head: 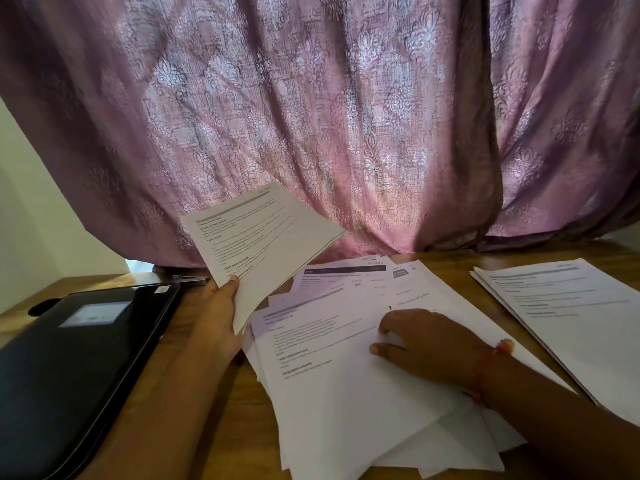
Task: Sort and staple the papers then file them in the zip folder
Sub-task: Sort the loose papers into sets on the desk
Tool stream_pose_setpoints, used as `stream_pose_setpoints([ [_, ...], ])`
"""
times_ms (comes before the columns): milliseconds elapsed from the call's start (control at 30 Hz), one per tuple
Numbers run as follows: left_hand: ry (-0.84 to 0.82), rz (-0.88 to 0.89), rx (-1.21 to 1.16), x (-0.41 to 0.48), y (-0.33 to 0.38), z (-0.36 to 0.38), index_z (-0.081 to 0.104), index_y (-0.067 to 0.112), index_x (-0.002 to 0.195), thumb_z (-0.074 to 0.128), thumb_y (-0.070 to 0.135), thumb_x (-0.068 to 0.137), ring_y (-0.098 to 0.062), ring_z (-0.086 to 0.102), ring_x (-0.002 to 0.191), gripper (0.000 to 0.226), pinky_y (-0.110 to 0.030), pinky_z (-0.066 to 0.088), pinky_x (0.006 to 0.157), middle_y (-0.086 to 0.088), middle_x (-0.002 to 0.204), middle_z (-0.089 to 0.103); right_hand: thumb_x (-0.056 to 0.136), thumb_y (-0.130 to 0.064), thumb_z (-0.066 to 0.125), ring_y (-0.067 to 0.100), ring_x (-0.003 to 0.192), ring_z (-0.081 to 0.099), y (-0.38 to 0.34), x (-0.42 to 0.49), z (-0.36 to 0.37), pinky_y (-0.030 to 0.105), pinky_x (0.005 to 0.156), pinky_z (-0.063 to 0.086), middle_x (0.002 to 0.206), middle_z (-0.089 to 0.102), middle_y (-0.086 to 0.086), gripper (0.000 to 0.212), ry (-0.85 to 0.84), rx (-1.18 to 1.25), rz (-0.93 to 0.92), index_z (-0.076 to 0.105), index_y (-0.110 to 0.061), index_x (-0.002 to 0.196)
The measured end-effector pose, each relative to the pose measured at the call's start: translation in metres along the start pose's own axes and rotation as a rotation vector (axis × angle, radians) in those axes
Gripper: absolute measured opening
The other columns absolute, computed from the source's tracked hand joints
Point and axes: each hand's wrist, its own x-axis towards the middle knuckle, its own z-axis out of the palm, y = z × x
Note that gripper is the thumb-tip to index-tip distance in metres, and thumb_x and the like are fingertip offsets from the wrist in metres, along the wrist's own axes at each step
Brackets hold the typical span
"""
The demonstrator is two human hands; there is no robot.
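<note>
papers (346, 358) flat and white fan loosely under right hand (426, 344) on wood.

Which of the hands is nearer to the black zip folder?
Left. The left hand holds up some sheets just beside the zip folder; the right hand rests on the loose papers, farther away.

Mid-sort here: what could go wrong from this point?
1. The loose pile under the right hand is fanned and overhangs the table's near edge; sheets may slide off.
2. The left hand pinches the lifted sheets by one corner; they could droop or slip.
3. The sorted stack lies close by, so piles may mix.
</note>
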Motion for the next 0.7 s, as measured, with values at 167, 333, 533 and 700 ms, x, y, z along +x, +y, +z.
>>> stream_pose_setpoints([
  [167, 0.011, -0.014, 0.034, 0.004, -0.007, 0.000, 0.066, 0.023, 0.121, 0.055, 0.019, 0.104, -0.027, 0.073, 0.095, 0.021, -0.037, 0.061, 0.063, -0.008, 0.108, 0.076, 0.089, -0.072, 0.038, 0.014, 0.117, 0.054, -0.003, 0.000, 0.003, 0.031, 0.104, 0.042, 0.135, 0.057, -0.005, 0.060, 0.015, -0.038, 0.033, 0.051, -0.031, 0.132],
  [333, -0.016, -0.061, 0.062, 0.010, -0.021, 0.002, 0.064, 0.024, 0.128, 0.056, 0.022, 0.103, -0.035, 0.071, 0.107, 0.026, -0.054, 0.058, 0.087, -0.010, 0.117, 0.074, 0.089, -0.075, 0.027, 0.023, 0.140, 0.037, -0.013, 0.000, 0.005, 0.040, 0.115, 0.027, 0.155, 0.038, -0.002, 0.069, -0.019, -0.126, 0.040, 0.035, -0.039, 0.148],
  [533, -0.015, -0.110, 0.104, 0.008, -0.035, 0.003, 0.064, 0.024, 0.126, 0.058, 0.024, 0.103, -0.037, 0.070, 0.103, 0.024, -0.054, 0.060, 0.081, -0.010, 0.111, 0.075, 0.096, -0.057, 0.042, 0.021, 0.129, 0.050, -0.003, 0.008, 0.006, 0.034, 0.112, 0.036, 0.143, 0.053, 0.000, 0.055, 0.184, 0.087, 0.141, 0.046, -0.030, 0.143],
  [700, -0.009, -0.131, 0.108, 0.010, -0.037, 0.002, 0.064, 0.023, 0.127, 0.057, 0.024, 0.103, -0.038, 0.070, 0.104, 0.025, -0.056, 0.060, 0.082, -0.012, 0.113, 0.075, 0.087, -0.046, 0.068, 0.016, 0.105, 0.058, 0.007, 0.016, 0.004, 0.025, 0.095, 0.046, 0.127, 0.061, 0.003, 0.052, 0.186, 0.302, 0.269, 0.053, -0.023, 0.131],
])
